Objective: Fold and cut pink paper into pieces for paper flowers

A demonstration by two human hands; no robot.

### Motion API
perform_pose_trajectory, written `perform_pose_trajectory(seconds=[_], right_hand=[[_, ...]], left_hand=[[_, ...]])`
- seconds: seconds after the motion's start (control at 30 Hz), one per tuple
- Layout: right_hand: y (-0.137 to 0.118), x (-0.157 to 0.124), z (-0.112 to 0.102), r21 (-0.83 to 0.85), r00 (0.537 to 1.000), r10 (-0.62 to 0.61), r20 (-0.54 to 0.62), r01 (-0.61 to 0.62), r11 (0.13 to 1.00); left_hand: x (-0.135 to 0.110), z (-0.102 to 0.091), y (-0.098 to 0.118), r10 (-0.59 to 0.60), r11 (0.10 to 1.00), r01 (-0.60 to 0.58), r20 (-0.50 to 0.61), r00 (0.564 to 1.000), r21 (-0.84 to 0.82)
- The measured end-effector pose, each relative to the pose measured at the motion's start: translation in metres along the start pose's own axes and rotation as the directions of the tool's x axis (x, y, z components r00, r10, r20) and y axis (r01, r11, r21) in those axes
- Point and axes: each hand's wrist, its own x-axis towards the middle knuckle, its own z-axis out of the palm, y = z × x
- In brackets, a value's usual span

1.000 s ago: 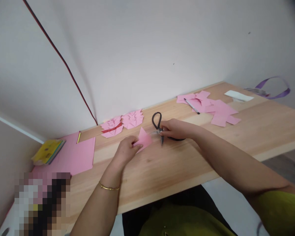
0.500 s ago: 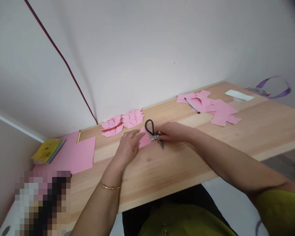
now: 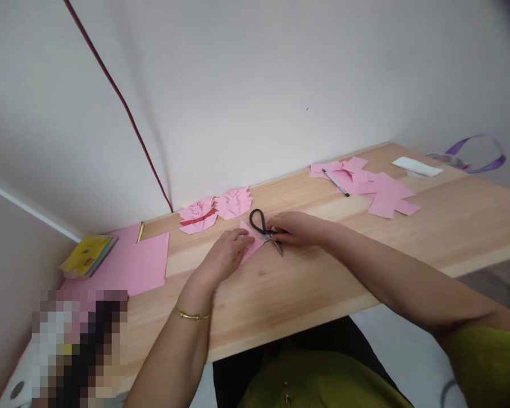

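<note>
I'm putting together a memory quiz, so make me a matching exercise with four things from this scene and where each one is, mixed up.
1. black-handled scissors
2. pen
3. yellow packet
4. white strip

A. on the large pink sheet
B. far right of the table
C. in the right hand
D. across pink paper pieces

Pairs: 1-C, 2-D, 3-A, 4-B

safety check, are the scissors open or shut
Open: the scissors in the right hand have their blades spread, one toward the pink paper at the left hand, the other angled away.
</note>
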Motion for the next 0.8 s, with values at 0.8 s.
perform_pose_trajectory(seconds=[0.8], right_hand=[[-0.0061, 0.0000, 0.0012, 0.049, 0.995, -0.100, -0.008, 0.100, 0.994]], left_hand=[[-0.0056, -0.0006, -0.0011, -0.094, 0.993, 0.097, 0.055, 0.994, -0.071]])
